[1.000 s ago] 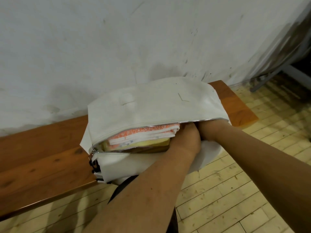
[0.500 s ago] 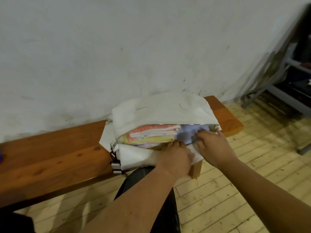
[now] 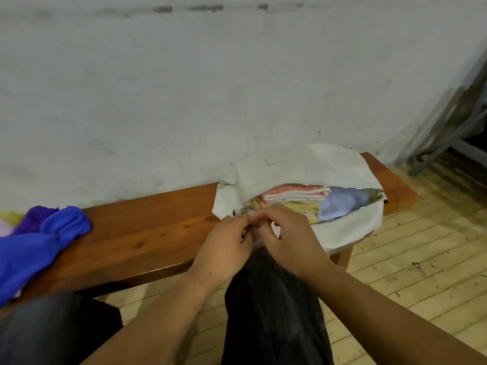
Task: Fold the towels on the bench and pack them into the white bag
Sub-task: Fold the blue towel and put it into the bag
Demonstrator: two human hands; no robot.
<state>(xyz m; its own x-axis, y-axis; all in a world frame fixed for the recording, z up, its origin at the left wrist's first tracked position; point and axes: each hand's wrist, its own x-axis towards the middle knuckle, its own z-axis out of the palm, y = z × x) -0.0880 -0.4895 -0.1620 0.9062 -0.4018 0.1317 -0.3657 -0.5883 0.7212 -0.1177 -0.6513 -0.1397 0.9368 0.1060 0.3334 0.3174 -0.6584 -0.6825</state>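
Towels [image 3: 295, 194] sit folded inside the white bag [image 3: 303, 167] at the right end of the bench [image 3: 147, 227].
Left hand [image 3: 224, 239] and right hand [image 3: 287, 233] both pinch the bag's near-left zip corner, fingers curled tight. Soft, light cloth, likely to sag and bulge; grip by seams or folded edges. Loose blue towels [image 3: 39, 241] lie unfolded at the left end.

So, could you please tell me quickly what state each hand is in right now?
Left hand: pinching the white bag at its zipper end.
Right hand: pinching the bag right beside it.
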